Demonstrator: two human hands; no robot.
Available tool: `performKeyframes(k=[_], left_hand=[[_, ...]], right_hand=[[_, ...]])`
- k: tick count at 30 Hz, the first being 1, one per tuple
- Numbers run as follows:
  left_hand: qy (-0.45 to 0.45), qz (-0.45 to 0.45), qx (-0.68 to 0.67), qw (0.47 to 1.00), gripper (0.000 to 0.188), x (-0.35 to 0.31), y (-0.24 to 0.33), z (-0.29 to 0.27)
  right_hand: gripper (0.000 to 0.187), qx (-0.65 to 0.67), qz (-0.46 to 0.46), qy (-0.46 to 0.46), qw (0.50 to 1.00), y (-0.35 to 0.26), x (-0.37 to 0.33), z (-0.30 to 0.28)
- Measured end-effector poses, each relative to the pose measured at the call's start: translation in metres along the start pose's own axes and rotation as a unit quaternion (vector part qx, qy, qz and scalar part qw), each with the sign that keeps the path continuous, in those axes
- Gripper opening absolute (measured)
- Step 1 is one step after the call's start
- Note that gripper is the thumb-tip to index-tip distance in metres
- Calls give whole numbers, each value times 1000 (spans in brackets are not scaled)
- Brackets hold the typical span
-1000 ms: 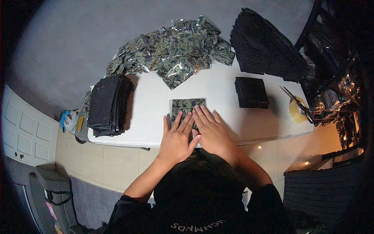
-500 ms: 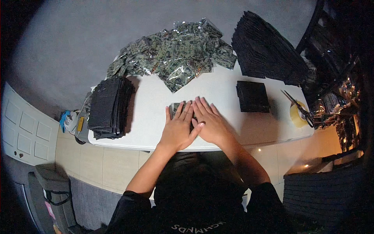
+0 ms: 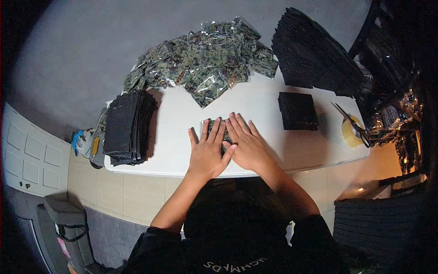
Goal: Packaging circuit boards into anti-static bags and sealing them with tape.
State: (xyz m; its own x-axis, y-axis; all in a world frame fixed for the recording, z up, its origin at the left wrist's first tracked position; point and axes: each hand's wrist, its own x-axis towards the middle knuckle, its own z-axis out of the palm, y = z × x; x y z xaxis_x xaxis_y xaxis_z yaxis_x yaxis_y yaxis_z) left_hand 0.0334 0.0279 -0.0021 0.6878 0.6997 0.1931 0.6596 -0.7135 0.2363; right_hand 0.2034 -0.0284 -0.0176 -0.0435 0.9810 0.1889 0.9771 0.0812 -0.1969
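Both hands lie flat on the near middle of the white table. Under them is a small camouflage-patterned piece, mostly covered, so its full shape is hidden. My left hand is palm down with its fingers apart, and its thumb reaches across to my right hand. The right hand also rests open on the piece's right side, fingers stretched away from me. Just beyond the fingertips lies a spread heap of camouflage pieces in shiny clear plastic.
A tall stack of black folded fabric stands at the table's left. Toward the right lie a smaller black stack, black scissors and a roll of yellowish tape. A large fanned black pile occupies the far right of the table.
My left hand's fingers have spread slightly, the little finger shifting left. The right hand stays nearly in place, and the whole view has tilted a little.
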Motion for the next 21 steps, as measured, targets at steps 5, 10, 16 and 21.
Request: performKeyframes(k=[5,10,16,21], left_hand=[[-12,-17,15,1000,78,-1,-3,-1],[-13,-30,8,999,78,-6,-13,-1],[-10,-41,3,999,78,-13,-19,-3],[-11,-47,21,999,75,-17,-20,-6]], right_hand=[[71,3,2,-5,1000,1,0,-4],[75,-7,6,-7,1000,2,-6,-6],[77,9,14,3,1000,3,-12,-6],[76,13,18,18,1000,4,-20,-9]])
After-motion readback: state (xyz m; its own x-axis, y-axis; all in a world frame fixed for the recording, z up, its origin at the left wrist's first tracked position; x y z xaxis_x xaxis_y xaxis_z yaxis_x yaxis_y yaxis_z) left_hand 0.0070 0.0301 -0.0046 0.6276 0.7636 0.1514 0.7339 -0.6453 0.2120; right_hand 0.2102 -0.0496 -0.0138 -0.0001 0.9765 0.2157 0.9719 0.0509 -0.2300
